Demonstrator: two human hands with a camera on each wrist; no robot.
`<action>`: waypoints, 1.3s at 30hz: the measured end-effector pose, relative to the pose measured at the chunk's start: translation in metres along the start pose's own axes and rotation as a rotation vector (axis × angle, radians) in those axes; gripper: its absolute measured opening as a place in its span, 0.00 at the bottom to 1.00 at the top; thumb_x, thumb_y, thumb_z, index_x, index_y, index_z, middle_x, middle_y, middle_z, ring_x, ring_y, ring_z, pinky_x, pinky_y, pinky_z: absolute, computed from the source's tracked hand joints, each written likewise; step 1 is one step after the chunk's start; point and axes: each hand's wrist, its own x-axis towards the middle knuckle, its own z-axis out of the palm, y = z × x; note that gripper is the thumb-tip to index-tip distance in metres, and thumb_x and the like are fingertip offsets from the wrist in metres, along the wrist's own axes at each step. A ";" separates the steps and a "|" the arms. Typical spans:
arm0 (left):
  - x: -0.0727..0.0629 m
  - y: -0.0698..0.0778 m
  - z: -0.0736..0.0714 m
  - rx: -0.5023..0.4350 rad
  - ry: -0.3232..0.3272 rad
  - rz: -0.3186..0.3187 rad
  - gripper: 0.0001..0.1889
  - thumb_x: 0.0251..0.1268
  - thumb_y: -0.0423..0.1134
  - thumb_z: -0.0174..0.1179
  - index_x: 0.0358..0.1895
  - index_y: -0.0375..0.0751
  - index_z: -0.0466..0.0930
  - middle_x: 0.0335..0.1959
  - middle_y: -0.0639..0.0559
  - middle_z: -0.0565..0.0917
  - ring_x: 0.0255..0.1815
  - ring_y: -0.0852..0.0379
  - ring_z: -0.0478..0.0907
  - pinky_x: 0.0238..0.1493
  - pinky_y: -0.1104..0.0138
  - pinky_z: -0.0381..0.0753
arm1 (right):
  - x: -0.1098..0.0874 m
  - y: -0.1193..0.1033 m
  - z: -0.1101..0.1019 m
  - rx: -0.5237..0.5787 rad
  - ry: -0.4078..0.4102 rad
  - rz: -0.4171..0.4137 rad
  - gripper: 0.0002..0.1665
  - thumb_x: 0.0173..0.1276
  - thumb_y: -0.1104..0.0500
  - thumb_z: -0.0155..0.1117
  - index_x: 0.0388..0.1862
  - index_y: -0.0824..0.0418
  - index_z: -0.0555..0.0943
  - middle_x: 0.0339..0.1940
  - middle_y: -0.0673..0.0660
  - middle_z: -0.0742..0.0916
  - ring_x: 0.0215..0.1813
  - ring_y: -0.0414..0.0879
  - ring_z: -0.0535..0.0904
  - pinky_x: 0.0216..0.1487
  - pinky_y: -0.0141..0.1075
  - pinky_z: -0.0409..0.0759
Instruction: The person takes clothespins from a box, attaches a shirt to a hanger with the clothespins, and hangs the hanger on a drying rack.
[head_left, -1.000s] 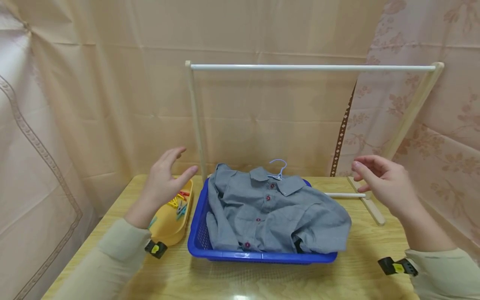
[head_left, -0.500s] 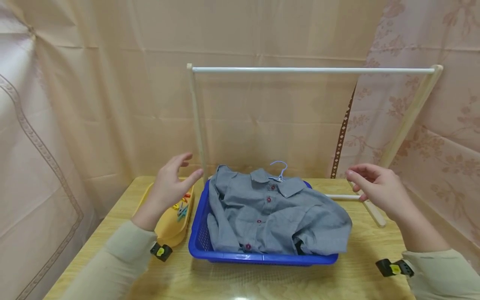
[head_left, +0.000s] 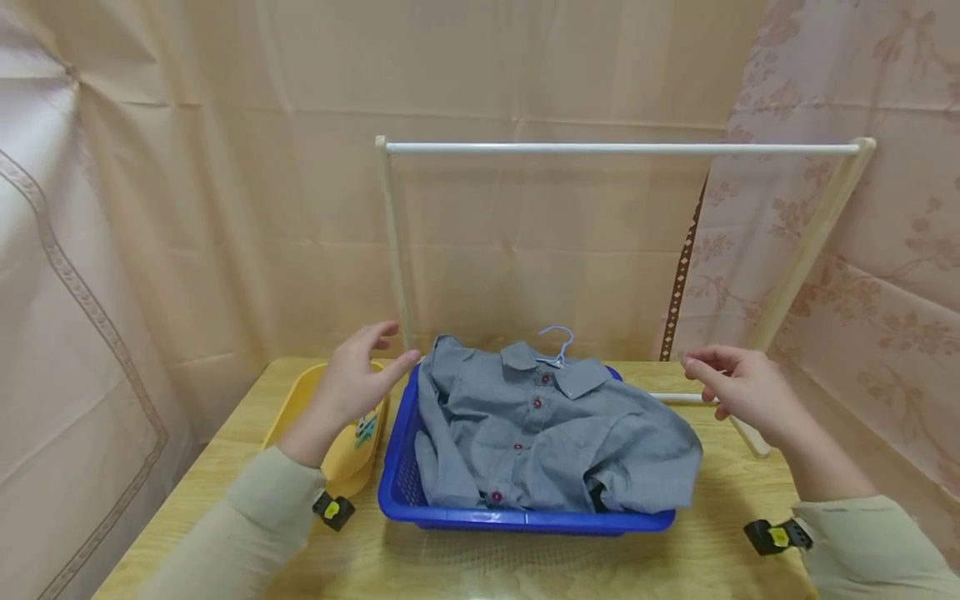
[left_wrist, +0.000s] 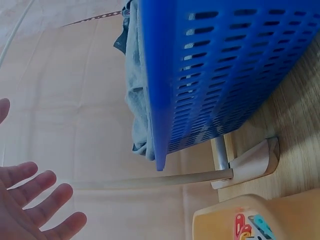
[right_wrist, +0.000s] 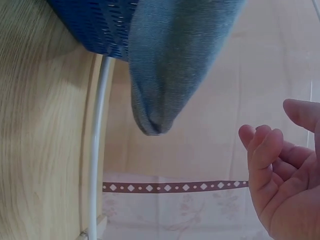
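A grey button-up shirt point(head_left: 517, 425) lies rumpled in a blue plastic basket point(head_left: 525, 520), its right side spilling over the rim. From its collar sticks the hook of a light purple hanger point(head_left: 558, 342); the rest of the hanger is hidden by cloth. My left hand point(head_left: 356, 383) hovers over the yellow tray at the basket's left, fingers spread and thumb toward the shirt. To the right of the shirt, my right hand point(head_left: 738, 387) is in the air, fingers loosely bent. Both hands hold nothing; in the right wrist view, a gap separates the fingers point(right_wrist: 265, 155) from the sleeve point(right_wrist: 170, 60).
Behind the basket stands a rack with wooden posts point(head_left: 806, 242) and a white top bar point(head_left: 622, 149). The yellow tray point(head_left: 288, 408) holds several clothespins point(head_left: 366, 427). Everything stands on a wooden table point(head_left: 187, 508), with curtains point(head_left: 525, 242) around it.
Both hands have moved inward toward the basket, the left to the right and the right to the left, and sit a little lower in view. The shirt and basket stay put.
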 end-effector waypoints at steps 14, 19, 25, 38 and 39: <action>0.000 -0.005 0.010 -0.009 -0.031 -0.023 0.40 0.70 0.64 0.59 0.73 0.36 0.68 0.68 0.41 0.75 0.64 0.41 0.75 0.60 0.44 0.77 | 0.001 0.011 0.006 -0.014 -0.063 0.042 0.33 0.80 0.42 0.56 0.65 0.70 0.76 0.46 0.62 0.85 0.35 0.50 0.80 0.27 0.42 0.83; 0.000 -0.004 0.013 -0.042 -0.064 -0.050 0.40 0.69 0.64 0.60 0.73 0.39 0.68 0.69 0.42 0.75 0.64 0.41 0.75 0.59 0.44 0.77 | 0.001 0.016 0.010 0.004 -0.093 0.055 0.33 0.79 0.44 0.58 0.65 0.71 0.76 0.46 0.63 0.84 0.34 0.51 0.79 0.24 0.42 0.81; -0.002 -0.005 0.017 -0.062 -0.091 -0.070 0.40 0.69 0.65 0.60 0.73 0.40 0.69 0.69 0.42 0.75 0.65 0.41 0.74 0.59 0.45 0.78 | 0.000 0.019 0.014 0.010 -0.111 0.059 0.32 0.78 0.46 0.61 0.63 0.73 0.76 0.42 0.61 0.85 0.30 0.52 0.79 0.21 0.42 0.80; -0.001 -0.012 0.025 -0.053 -0.138 -0.118 0.38 0.67 0.65 0.61 0.70 0.41 0.72 0.66 0.44 0.77 0.64 0.42 0.75 0.59 0.47 0.79 | 0.000 0.028 0.023 -0.023 -0.189 0.100 0.35 0.76 0.44 0.62 0.66 0.72 0.76 0.34 0.57 0.85 0.25 0.49 0.76 0.19 0.38 0.75; -0.001 -0.013 0.025 -0.052 -0.139 -0.118 0.38 0.67 0.65 0.61 0.70 0.41 0.72 0.66 0.44 0.78 0.64 0.42 0.76 0.59 0.47 0.79 | 0.000 0.028 0.023 -0.021 -0.195 0.101 0.35 0.76 0.44 0.62 0.66 0.72 0.75 0.32 0.57 0.84 0.24 0.49 0.76 0.19 0.38 0.75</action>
